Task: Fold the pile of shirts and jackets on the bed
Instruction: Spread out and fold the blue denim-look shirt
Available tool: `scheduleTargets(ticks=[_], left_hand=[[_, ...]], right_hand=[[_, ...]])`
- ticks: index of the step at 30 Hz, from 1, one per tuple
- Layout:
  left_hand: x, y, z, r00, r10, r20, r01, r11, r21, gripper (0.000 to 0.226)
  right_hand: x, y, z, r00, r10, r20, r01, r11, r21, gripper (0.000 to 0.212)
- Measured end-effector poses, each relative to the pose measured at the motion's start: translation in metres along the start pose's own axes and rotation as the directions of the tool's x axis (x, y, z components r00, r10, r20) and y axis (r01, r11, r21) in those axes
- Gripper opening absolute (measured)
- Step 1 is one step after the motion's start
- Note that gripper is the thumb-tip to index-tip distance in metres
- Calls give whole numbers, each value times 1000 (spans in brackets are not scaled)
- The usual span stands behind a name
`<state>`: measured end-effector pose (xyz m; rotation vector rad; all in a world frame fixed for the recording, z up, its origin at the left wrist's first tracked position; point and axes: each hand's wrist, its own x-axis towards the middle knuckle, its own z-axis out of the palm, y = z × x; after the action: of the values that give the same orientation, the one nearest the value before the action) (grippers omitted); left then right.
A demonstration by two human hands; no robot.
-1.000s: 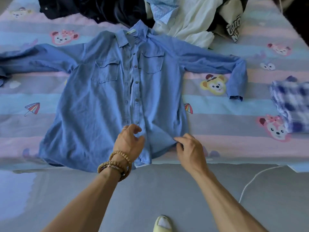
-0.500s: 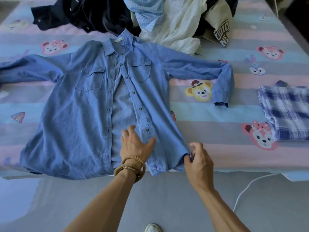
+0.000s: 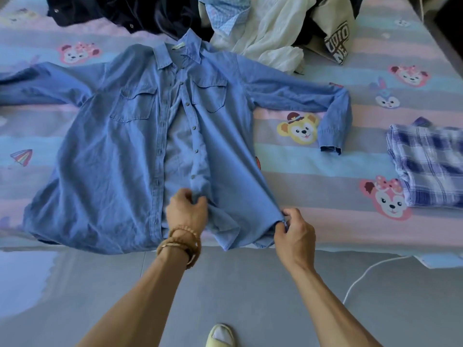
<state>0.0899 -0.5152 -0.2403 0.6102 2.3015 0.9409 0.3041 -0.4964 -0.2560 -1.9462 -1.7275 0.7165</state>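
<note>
A heap of unfolded clothes (image 3: 250, 23) is lying at twelve o'clock on the bed (image 3: 325, 186), dark, white and pale blue pieces tangled together and cut off by the top edge, the white one pressing against the collar of the blue denim shirt (image 3: 105, 151). A folded plaid shirt (image 3: 426, 166) is sitting at three o'clock, well apart from the denim one and running out of view on the right. A white cable (image 3: 363, 274) is trailing across the grey floor at five o'clock, and a slippered foot (image 3: 221, 335) is showing at six o'clock. The denim shirt is lying face up and spread across the bed, its front opened, hem toward six o'clock. The left hand (image 3: 186, 212) is grasping the buttoned placket near the hem, fingers curled round the cloth, beaded bracelets (image 3: 181, 244) on its wrist. The right hand (image 3: 295, 231) is pinching the hem corner at four o'clock of the left. The sleeve at nine o'clock is running off the edge
</note>
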Motion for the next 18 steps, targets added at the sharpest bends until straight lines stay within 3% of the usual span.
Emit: scheduleTargets(ticks=[2, 4, 7, 9, 10, 12, 14, 16, 18], left_hand=[[17, -14, -23, 989, -125, -81, 107, 976, -190, 21], [29, -31, -44, 968, -251, -29, 236, 939, -249, 20], [30, -58, -60, 930, -340, 141, 360, 920, -153, 30], [18, -71, -62, 905, -370, 211, 389, 919, -57, 47], [13, -77, -61, 895, -381, 233, 394, 919, -10, 54], [6, -83, -59, 895, -370, 251, 384, 923, -11, 42], [1, -78, -65, 903, -370, 216, 407, 900, -157, 23], [0, -74, -73, 886, -395, 243, 463, 789, -403, 16], [-2, -75, -76, 830, -442, 339, 557, 677, -480, 24]], right_hand=[[2, -3, -6, 987, 143, -76, -134, 984, 115, 22], [6, -5, -9, 948, 308, -77, -281, 928, 245, 18], [8, -12, 0, 852, 484, 198, -511, 691, 510, 9], [5, -21, 11, 786, 491, 376, -607, 493, 624, 11], [3, -26, 16, 771, 479, 420, -626, 447, 639, 18], [-3, -36, 19, 734, 475, 485, -667, 373, 645, 28], [-8, -38, 13, 673, 482, 561, -716, 234, 658, 28], [-14, -36, -1, 634, 423, 648, -732, 57, 679, 22], [-18, -30, -14, 632, 437, 640, -718, 19, 696, 10]])
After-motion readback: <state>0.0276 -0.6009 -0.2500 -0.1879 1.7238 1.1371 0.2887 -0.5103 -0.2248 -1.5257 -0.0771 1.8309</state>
